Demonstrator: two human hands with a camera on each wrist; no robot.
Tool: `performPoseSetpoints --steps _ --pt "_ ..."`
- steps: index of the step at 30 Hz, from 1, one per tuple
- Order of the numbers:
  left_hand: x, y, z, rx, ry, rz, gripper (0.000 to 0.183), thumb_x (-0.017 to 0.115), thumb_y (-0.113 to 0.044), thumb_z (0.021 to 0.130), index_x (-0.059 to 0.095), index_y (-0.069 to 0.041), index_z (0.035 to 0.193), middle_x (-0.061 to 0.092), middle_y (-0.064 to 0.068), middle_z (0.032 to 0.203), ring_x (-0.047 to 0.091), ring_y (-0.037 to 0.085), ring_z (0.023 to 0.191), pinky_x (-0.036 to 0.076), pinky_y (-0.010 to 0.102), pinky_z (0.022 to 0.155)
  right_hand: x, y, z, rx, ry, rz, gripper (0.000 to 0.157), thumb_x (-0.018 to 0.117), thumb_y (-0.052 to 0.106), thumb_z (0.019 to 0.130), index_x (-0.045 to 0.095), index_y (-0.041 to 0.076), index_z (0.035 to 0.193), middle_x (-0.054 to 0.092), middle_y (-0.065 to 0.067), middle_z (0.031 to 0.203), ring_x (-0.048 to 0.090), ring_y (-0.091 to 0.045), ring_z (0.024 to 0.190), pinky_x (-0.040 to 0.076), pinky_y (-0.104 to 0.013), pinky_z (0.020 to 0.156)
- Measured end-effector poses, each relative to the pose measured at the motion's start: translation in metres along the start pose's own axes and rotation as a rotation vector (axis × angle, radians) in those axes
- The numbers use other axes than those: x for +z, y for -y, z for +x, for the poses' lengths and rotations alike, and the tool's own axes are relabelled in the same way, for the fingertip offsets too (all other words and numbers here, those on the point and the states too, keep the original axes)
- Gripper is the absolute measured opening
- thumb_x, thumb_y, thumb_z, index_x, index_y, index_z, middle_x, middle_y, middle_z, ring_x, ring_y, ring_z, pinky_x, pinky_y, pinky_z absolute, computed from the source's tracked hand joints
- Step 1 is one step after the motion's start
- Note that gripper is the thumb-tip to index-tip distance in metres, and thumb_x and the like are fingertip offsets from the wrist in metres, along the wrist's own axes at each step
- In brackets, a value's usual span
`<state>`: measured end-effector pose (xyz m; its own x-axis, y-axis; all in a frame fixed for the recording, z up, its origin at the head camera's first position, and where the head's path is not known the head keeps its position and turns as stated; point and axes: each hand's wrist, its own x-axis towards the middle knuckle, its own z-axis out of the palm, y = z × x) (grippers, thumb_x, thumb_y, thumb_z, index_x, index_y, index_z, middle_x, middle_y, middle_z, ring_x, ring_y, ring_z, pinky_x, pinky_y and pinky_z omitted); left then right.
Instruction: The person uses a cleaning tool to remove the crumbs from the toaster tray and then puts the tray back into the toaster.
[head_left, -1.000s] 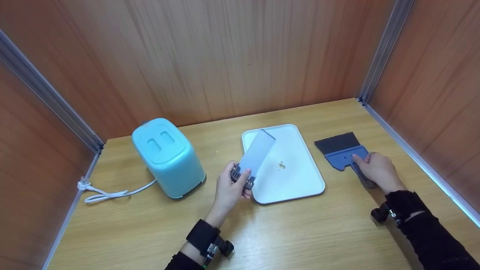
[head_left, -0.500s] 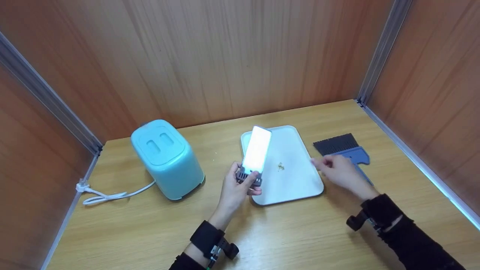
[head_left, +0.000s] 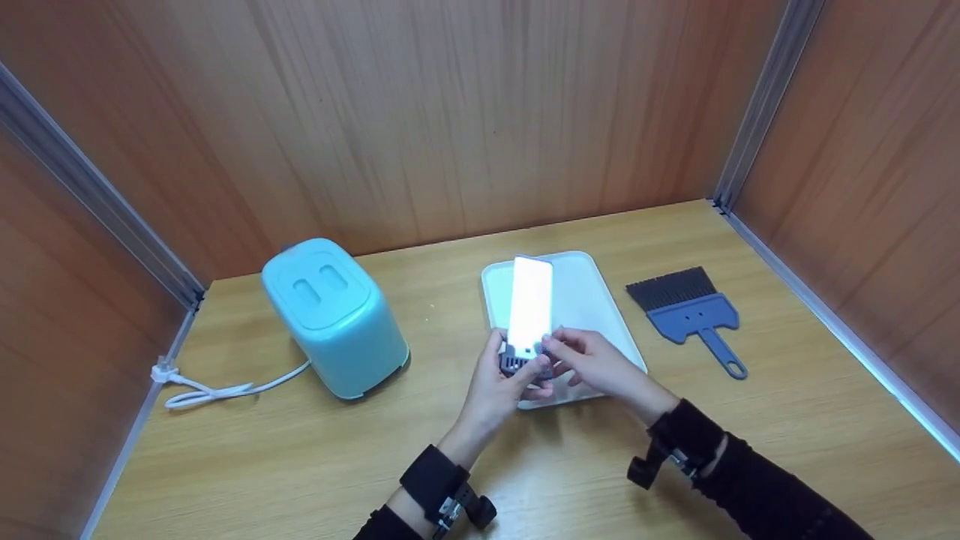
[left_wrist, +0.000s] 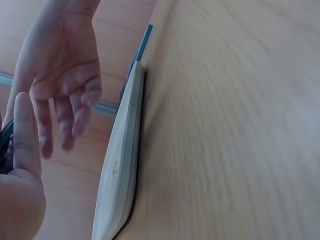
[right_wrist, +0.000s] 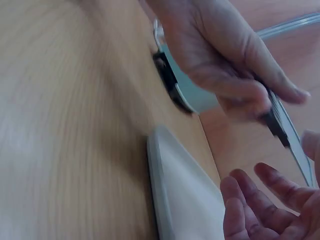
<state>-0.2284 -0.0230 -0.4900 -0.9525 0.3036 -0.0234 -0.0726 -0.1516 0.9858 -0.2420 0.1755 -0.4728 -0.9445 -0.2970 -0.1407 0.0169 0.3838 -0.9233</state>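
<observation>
My left hand [head_left: 496,386] grips the dark slotted end of a flat, shiny crumb tray [head_left: 531,304], thumb on top, holding it over the white serving tray [head_left: 596,300]. Glare whitens the metal face in the head view. At its right edge is my right hand [head_left: 596,364], thumb and forefinger close to the slotted end; whether they touch it I cannot tell. The right wrist view shows this hand's fingers [right_wrist: 260,207] spread and loosely bent beside the crumb tray. Crumbs [left_wrist: 114,170] lie on the white tray, visible in the left wrist view.
A light-blue toaster [head_left: 352,337] with its lid on stands at the left, its white cord [head_left: 217,391] coiled beside it. A blue hand brush [head_left: 690,315] with dark bristles lies right of the white tray. Wooden panels [head_left: 480,112] enclose the table's back and sides.
My right hand has let go of the brush and come left to the crumb tray. My left hand has shifted right and turned the crumb tray more upright in view, its face now glaring.
</observation>
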Motion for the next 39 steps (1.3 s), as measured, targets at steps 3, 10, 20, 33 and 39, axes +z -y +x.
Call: performPoseSetpoints --steps 3,10,20,33,39 --pt "0.004 0.002 -0.002 0.022 0.034 -0.026 0.051 0.079 -0.016 0.099 0.045 -0.006 0.136 0.074 0.012 0.118 0.08 0.026 0.086 0.07 0.042 0.076 0.01 0.001 0.001 -0.053 0.014 0.062 0.045 0.057 0.036 0.113 0.066 0.0 0.137 0.076 -0.014 0.119 0.069 -0.014 0.1 0.061 -0.027 0.078" --pt "0.007 0.005 -0.005 0.044 0.043 -0.007 0.059 0.083 -0.018 0.095 0.045 -0.007 0.139 0.07 0.012 0.123 0.079 0.021 0.094 0.07 0.043 0.079 0.025 0.0 -0.001 -0.026 -0.025 0.208 0.044 0.063 0.034 0.11 0.066 0.001 0.139 0.077 -0.008 0.123 0.068 -0.012 0.11 0.054 -0.025 0.094" --pt "0.003 0.009 -0.008 0.045 0.03 0.051 0.06 0.082 -0.023 0.097 0.044 -0.01 0.142 0.065 0.017 0.137 0.075 0.027 0.112 0.069 0.043 0.087 0.038 0.006 -0.001 -0.011 -0.089 0.314 0.044 0.062 0.028 0.111 0.059 0.003 0.147 0.068 -0.013 0.143 0.06 -0.022 0.132 0.045 -0.04 0.119" --pt "-0.029 0.003 -0.013 0.11 0.075 0.306 0.049 0.068 -0.033 0.108 0.038 -0.007 0.137 0.079 0.026 0.097 0.081 0.038 0.09 0.07 0.042 0.076 0.037 0.0 0.001 -0.077 -0.006 0.228 0.048 0.053 0.027 0.115 0.048 0.0 0.155 0.071 -0.018 0.134 0.073 -0.018 0.113 0.06 -0.03 0.097" --pt "-0.053 -0.009 -0.023 0.193 -0.008 0.651 0.048 0.06 -0.04 0.111 0.044 -0.008 0.144 0.078 0.013 0.089 0.079 0.025 0.081 0.068 0.034 0.076 0.037 0.0 0.002 -0.031 0.062 0.272 0.048 0.052 0.027 0.115 0.046 -0.001 0.153 0.079 -0.018 0.117 0.078 -0.014 0.09 0.064 -0.029 0.083"
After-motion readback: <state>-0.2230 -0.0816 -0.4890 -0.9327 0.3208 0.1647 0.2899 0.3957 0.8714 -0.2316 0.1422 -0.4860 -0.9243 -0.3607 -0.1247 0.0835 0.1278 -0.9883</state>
